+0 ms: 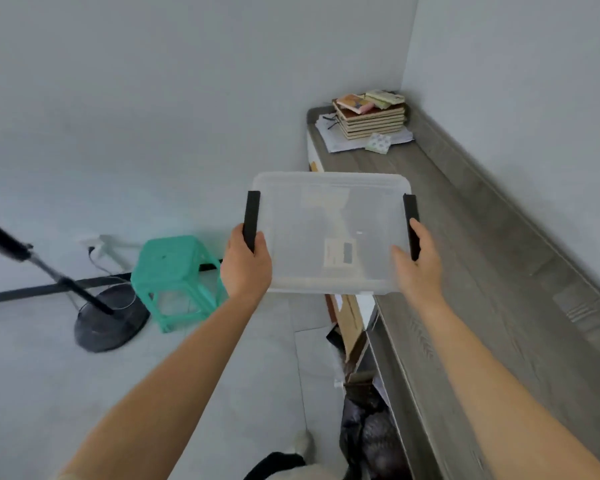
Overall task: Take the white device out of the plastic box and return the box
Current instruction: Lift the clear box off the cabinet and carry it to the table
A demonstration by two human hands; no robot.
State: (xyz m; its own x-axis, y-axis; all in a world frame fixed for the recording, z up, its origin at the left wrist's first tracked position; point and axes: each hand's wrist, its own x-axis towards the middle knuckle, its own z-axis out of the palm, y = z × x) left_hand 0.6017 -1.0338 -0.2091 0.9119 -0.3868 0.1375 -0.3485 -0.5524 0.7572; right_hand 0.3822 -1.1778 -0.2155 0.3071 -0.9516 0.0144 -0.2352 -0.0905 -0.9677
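A translucent plastic box [329,216] with a lid and two black side clips is held in the air, partly over the left edge of a grey wooden shelf top [465,271]. My left hand [246,265] grips its left side at the black clip. At the right clip, my right hand [420,261] holds the other side. A small label shows through the plastic near the box's lower right. No white device can be made out inside the box or elsewhere.
A stack of books [371,116] on loose papers sits at the shelf top's far end in the corner. A green plastic stool [174,275] and a black stand with a round base [108,323] are on the floor to the left. Cardboard and dark bags lie below the shelf.
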